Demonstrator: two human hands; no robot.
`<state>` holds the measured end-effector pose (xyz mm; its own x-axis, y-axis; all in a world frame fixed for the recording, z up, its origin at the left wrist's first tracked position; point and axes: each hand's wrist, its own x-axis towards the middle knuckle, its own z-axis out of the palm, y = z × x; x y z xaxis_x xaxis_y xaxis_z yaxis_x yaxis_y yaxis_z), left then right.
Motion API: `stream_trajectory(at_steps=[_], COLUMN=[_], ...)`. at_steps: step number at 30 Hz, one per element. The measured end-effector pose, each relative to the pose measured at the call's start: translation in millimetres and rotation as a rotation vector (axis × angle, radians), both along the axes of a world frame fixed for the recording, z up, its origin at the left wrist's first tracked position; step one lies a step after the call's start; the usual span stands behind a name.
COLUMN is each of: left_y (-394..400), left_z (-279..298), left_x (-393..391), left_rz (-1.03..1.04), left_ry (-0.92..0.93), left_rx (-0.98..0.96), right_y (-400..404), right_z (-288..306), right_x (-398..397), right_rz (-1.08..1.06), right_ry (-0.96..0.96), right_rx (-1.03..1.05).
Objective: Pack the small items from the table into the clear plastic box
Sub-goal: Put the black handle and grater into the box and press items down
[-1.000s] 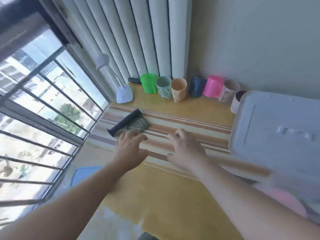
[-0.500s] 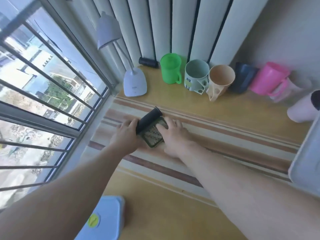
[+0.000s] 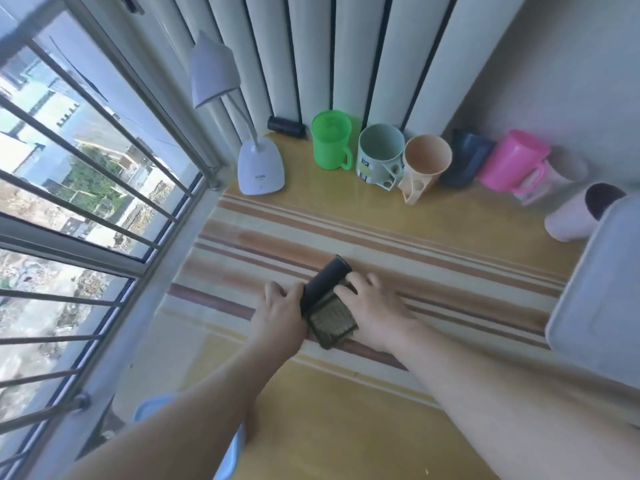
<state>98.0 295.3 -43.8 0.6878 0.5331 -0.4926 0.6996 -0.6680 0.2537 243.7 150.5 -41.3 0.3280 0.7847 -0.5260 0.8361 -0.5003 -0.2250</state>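
Both hands have closed in on the dark grater (image 3: 329, 303) since 1 second ago, when they lay flat on the striped mat (image 3: 433, 258) short of it. Now the left hand (image 3: 282, 315) grips its black handle side and the right hand (image 3: 375, 311) curls over the mesh end, so the 2 hands clamp 1 grater between them, low over the mat. To lift it well, I judge fingers should stay off the cutting face and carry it level toward the clear plastic box (image 3: 602, 299), well right of the right hand. Beyond the hands stand 7 cups and 1 lamp (image 3: 260, 164).
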Motion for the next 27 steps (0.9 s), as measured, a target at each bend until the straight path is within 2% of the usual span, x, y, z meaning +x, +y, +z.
stream_trajectory(at_steps=[6, 10, 14, 18, 21, 24, 27], left_y=[-124.3, -172.8, -168.9, -136.8, -119.1, -121.7, -135.9], left_z=[4.9, 5.4, 9.4, 15.0, 17.6, 22.4, 23.3], left_x=[-19.7, -34.4, -34.8, -30.1, -29.4, -30.1, -34.2], left_rz=[-0.146, -0.215, -0.167, -0.061, -0.094, -0.186, -0.265], left_ry=[0.079, 0.120, 0.072, 0.033, 0.062, 0.097, 0.112], left_rx=[-0.174, -0.229, -0.235, -0.237, -0.229, -0.224, -0.222], right_y=[-148.0, -202.2, -215.2, -214.8, -221.0, -229.5, -238.6], right_z=[8.8, 13.6, 17.8, 38.9, 44.8, 40.8, 36.2], right_x=[-40.8, -63.7, -62.0, -45.7, -38.4, -34.4, -37.2], right_rz=[-0.147, -0.200, -0.327, -0.590, -0.876, -1.044, -1.065], right_ry=[0.024, 0.045, 0.220, 0.398, 0.503, 0.437, 0.271], right_rx=[-0.049, -0.043, -0.023, 0.003, 0.015, 0.057, 0.069])
